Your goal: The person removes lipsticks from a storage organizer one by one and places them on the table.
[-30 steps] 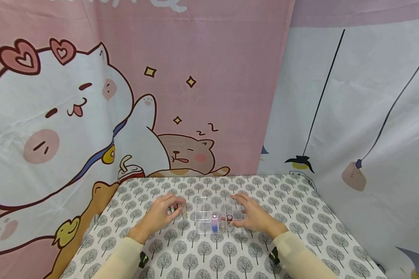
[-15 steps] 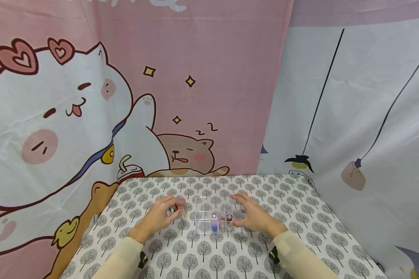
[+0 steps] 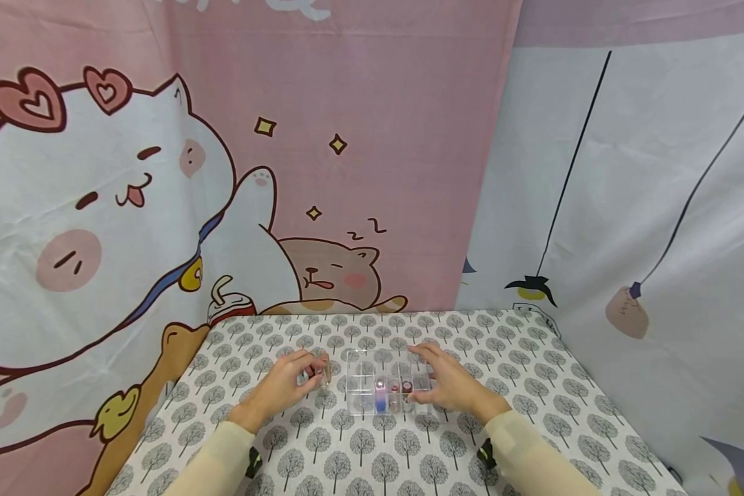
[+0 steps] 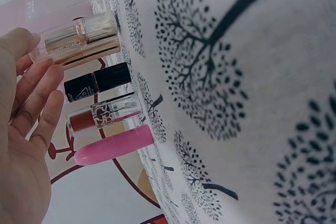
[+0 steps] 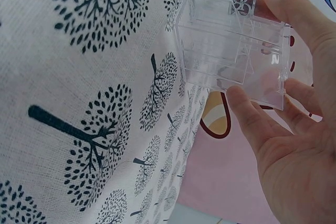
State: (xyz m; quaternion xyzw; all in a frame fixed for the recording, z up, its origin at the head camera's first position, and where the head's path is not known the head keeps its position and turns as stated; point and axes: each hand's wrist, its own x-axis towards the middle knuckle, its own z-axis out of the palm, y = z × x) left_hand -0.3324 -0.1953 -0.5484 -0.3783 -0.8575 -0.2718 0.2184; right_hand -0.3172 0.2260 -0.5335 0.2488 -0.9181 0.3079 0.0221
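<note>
In the head view my left hand is left of the clear divided organizer. Its thumb and fingers pinch the top of a gold lipstick tube with a clear end. Right beside that stands another gold tube, partly overlapped. A black lipstick, a clear-cased lipstick with a red-brown section and a bright pink tube stand upright in a row under the palm. My right hand grips the organizer's right end, thumb on the near side and fingers on the far side.
Inside the organizer are a pink-and-blue tube, a red-topped clear tube and a dark-red-topped one. A tree-print cloth covers the table. Cartoon-printed curtains hang behind and at the right.
The pinched lipstick has shifted slightly and looks more upright beside the left fingers, which moved only a little. My right hand and the organizer stay in place.
</note>
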